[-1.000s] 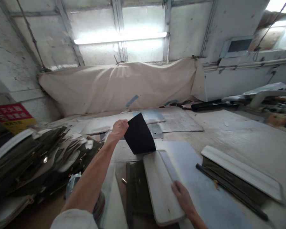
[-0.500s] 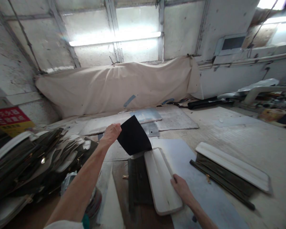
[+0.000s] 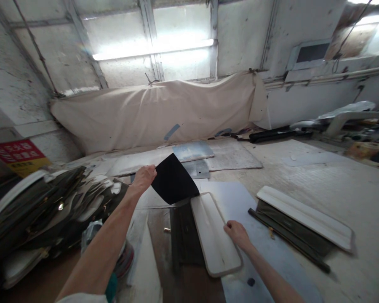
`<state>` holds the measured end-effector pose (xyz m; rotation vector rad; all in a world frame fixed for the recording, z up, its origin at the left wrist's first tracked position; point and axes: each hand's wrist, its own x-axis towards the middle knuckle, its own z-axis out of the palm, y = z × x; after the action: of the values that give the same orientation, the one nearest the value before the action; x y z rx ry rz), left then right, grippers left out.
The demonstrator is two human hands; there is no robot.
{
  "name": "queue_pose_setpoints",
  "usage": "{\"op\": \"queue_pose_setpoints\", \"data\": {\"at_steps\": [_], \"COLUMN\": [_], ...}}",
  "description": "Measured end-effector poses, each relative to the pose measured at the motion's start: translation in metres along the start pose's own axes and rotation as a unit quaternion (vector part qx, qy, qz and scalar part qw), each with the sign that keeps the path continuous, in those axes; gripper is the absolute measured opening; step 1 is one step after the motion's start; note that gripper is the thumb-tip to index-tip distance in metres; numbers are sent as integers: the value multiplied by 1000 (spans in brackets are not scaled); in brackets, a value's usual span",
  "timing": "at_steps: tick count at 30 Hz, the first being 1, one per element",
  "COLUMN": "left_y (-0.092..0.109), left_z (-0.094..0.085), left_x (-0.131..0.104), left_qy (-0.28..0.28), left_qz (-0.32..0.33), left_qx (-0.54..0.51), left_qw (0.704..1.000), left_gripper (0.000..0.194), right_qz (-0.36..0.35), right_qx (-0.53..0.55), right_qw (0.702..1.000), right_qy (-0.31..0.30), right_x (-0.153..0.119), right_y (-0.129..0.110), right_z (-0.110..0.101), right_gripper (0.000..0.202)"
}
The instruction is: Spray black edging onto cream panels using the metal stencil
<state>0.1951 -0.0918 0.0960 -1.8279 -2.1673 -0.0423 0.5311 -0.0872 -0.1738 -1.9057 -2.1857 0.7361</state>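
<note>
One black sheet pinched in left hand | right hand curled at white panel | right pinch: cannot tell

Bright tube lamp, dim lower left

The lamp glares white against the window, a second light shines at upper right, the dark pile lies in shadow, the black sheet shows little detail, and the edges look stretched and soft

On the red-and-yellow sign, white characters read "灭火器", the lower lines being blurred.
</note>
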Motion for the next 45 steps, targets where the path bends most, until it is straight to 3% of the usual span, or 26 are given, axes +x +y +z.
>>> {"op": "queue_pose_setpoints", "data": {"at_steps": [12,19,22,25,28,31,36,42,45], "left_y": [6,5,4,3,1,-2,-6,-10,-15], "left_z": [9,9,8,7,5,4,7,13,13], "left_x": [1,-2,-4,-8,-12,-16,-22,-26,-27], "left_qy": [2,-1,-2,-7,-10,-11,-11,-10,0], "left_qz": [12,13,9,7,-1,-10,-19,-28,-33], "left_qx": [-1,-3,-6,-12,-16,-23,-42,-54,-59], "left_qw": [1000,1000,1000,1000,1000,1000,999,998,998], "left_gripper": [33,33,33,33,33,32,32,31,31], "right_qz": [39,15,-23,-68,-110,-121,-107,-120,-117], "right_qx": [32,-20,-48,-67,-80,-104,-141,-147,-148], "right_qw": [995,1000,997,991,985,984,983,980,981], "right_qy": [-81,10,49,89,105,81,39,54,46], "right_x": [9,-1,-16,-29,-34,-33,-28,-25,-25], "right_y": [8,12,-3,-36,-75,-100,-104,-121,-128], "right_z": [-4,-3,-5,-1,12,27,36,40,43], "right_gripper": [24,25,19,18,39,57,44,67,50]}}
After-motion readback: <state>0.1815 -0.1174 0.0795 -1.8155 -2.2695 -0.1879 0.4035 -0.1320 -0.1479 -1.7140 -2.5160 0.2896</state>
